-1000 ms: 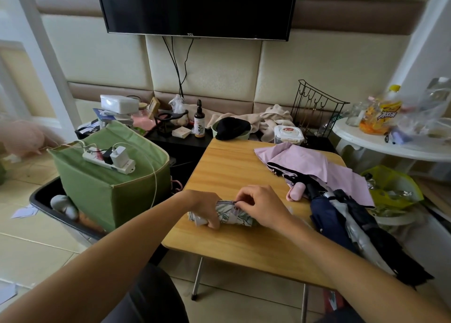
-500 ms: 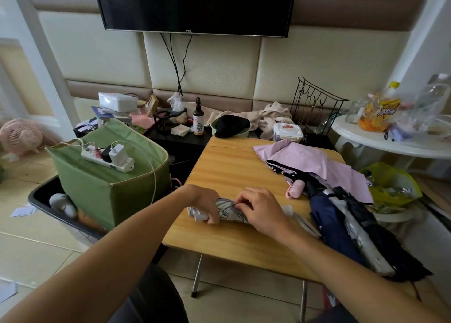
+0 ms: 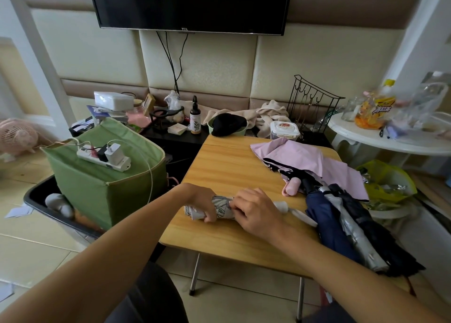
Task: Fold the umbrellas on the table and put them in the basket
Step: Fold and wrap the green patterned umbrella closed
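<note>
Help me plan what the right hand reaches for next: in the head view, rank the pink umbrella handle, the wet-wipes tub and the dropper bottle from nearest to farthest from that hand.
From the right hand:
1. Pink umbrella handle, just to its right on the table.
2. Wet-wipes tub, past the table's far edge.
3. Dropper bottle, far left on the black shelf.

Smooth wood-grain table (image 3: 227, 166); matt cloth umbrellas (image 3: 317, 161); matt green fabric basket (image 3: 97, 191).

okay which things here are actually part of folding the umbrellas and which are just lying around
Part of the job:
patterned umbrella, gripped by left hand and right hand
pink umbrella
navy umbrella
green basket

Lying about:
power strip
spray bottle
wipes tub
</note>
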Demonstrator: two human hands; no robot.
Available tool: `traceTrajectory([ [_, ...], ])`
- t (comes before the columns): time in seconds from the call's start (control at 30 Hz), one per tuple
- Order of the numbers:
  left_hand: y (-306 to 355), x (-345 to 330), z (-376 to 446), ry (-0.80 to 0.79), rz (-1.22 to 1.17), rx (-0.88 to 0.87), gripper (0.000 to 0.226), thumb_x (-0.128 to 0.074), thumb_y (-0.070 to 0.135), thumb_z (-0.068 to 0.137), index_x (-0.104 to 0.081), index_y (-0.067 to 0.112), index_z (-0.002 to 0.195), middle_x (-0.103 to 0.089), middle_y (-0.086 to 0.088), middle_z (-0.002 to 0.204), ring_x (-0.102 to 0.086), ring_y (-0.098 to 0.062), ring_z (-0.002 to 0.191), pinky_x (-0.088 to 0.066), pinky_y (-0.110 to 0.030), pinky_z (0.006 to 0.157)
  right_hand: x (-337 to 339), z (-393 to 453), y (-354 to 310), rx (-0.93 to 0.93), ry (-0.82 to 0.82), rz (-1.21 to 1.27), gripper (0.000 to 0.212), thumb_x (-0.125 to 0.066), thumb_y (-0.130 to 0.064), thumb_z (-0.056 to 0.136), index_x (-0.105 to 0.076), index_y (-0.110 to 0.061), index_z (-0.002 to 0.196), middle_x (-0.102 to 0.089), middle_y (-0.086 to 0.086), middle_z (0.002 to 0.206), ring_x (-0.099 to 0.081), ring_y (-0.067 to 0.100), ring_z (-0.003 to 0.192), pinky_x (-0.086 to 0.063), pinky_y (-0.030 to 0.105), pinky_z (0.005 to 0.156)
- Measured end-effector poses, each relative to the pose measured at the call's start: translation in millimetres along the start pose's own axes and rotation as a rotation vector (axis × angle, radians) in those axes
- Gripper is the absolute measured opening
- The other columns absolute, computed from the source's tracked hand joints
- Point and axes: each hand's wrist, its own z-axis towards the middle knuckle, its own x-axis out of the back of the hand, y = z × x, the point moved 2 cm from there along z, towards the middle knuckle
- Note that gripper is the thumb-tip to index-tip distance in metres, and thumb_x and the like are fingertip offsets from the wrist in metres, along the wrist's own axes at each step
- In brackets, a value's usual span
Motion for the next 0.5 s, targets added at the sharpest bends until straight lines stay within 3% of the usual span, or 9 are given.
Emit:
traceTrajectory([
  [0.1,2.2,-1.4,-3.7,0.025,0.027,0.011,0.035,-0.078,0.03,0.052,-0.059,0.018,0.079,-0.057,-0.005,0.077,-0.048,-0.02,0.066,-0.034,-0.033,0.056,-0.2,0.2,-3.8,-0.009,-0.015,-0.034,0.022,-0.052,-0.025,0.093,-0.071,-0.014,0.089,-0.061,-0.003,0.089,-0.056,0.017,0.089,-0.023,0.021,0.083],
  [0.27,5.3,-5.3,-8.1,0.068,0.019,0.012,0.036,-0.077,0.03,0.051,-0.066,0.018,0.083,-0.063,-0.004,0.08,-0.054,-0.022,0.07,-0.038,-0.033,0.059,1.0,3.8,-8.0,-0.079,-0.045,0.022,0.016,-0.054,-0.024,0.091,-0.067,-0.015,0.086,-0.061,-0.003,0.089,-0.057,0.018,0.09,-0.043,0.033,0.083],
  [0.5,5.6,-16.5,-25.2,0.222,-0.142,-0.062,0.041,-0.079,0.027,0.057,-0.074,0.011,0.095,-0.072,-0.005,0.088,-0.064,-0.02,0.073,-0.049,-0.032,0.061,5.8,-2.4,1.5,-0.179,-0.026,0.18,0.007,-0.059,-0.03,0.093,-0.059,-0.023,0.09,-0.053,-0.008,0.09,-0.05,0.012,0.088,-0.045,0.035,0.078],
])
